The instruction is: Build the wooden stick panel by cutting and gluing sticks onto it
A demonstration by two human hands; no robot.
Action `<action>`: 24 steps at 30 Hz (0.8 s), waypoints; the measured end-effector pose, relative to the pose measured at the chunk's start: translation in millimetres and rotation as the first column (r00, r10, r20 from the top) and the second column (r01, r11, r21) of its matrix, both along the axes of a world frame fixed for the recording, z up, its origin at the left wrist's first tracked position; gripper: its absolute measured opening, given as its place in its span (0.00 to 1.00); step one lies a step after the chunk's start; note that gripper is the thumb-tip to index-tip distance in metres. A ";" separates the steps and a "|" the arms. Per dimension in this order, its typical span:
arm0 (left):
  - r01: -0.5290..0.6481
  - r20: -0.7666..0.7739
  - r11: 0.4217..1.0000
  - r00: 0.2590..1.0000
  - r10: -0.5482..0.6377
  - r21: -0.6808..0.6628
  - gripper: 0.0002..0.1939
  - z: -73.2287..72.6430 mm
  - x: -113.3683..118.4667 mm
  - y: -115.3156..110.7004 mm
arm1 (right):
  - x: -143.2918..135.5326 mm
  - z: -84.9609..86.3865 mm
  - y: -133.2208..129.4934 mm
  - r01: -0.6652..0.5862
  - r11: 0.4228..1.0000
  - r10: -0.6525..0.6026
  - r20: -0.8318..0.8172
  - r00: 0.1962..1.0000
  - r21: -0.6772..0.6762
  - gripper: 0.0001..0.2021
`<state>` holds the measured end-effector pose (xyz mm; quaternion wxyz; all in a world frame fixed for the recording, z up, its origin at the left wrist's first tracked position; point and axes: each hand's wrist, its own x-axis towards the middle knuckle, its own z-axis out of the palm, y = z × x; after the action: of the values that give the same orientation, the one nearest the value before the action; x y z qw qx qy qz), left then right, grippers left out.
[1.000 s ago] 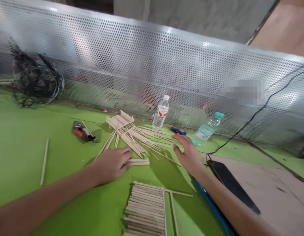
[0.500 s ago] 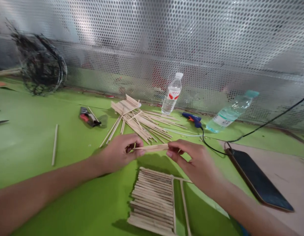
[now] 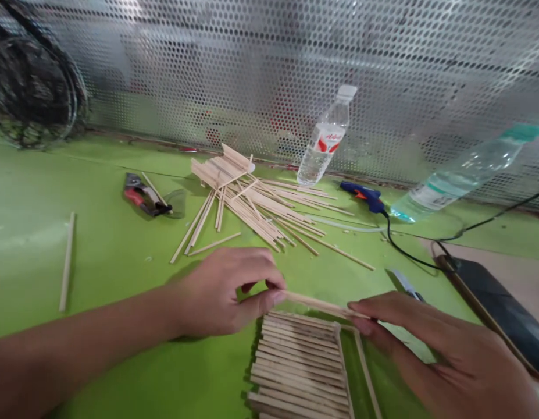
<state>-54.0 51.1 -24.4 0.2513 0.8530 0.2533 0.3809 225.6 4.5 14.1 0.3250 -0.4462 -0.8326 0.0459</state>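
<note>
Between my two hands a short wooden stick (image 3: 317, 302), perhaps more than one laid together, is held by its ends. My left hand (image 3: 234, 291) pinches the left end between thumb and fingers. At the other end, the thumb and fingers of my right hand (image 3: 439, 343) close on it. Just below lies a panel of wooden sticks (image 3: 299, 361) set side by side in a row, with a thin stick frame (image 3: 367, 372) joined at its right. The held stick is over the panel's far edge; I cannot tell if they touch.
Loose sticks (image 3: 260, 215) and a small stick structure (image 3: 221, 166) lie farther back. Pliers (image 3: 141, 195) are left of them. A water bottle (image 3: 325, 139), a blue glue gun (image 3: 363, 195), a greenish bottle (image 3: 452, 177), a craft knife (image 3: 404, 283) and a phone (image 3: 496, 302) are rightward.
Both hands have come closer, down towards the panel's far edge, with the stick still between them. My right hand has moved right along it. The view has shifted, and the craft knife now shows.
</note>
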 end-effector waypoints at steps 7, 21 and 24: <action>0.047 0.045 0.998 0.998 -0.049 0.033 0.04 -0.9 -2.0 -0.4 | 6.0 -14.2 1.6 -0.065 0.997 0.066 0.029 0.997 -0.042 0.06; 0.054 -0.059 0.997 0.997 -0.051 0.047 0.04 6.7 -5.5 -2.4 | 5.6 -19.3 -2.1 -0.104 0.995 0.104 0.078 0.991 -0.009 0.04; 0.060 -0.064 0.997 0.996 -0.057 0.042 0.05 8.4 -5.6 -2.1 | 4.0 -19.5 -2.1 -0.105 0.994 0.107 0.086 0.991 -0.017 0.05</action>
<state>-59.6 49.0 -16.0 0.2353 0.8769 0.2276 0.3520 229.5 2.4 -5.4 0.2826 -0.4049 -0.8682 0.0488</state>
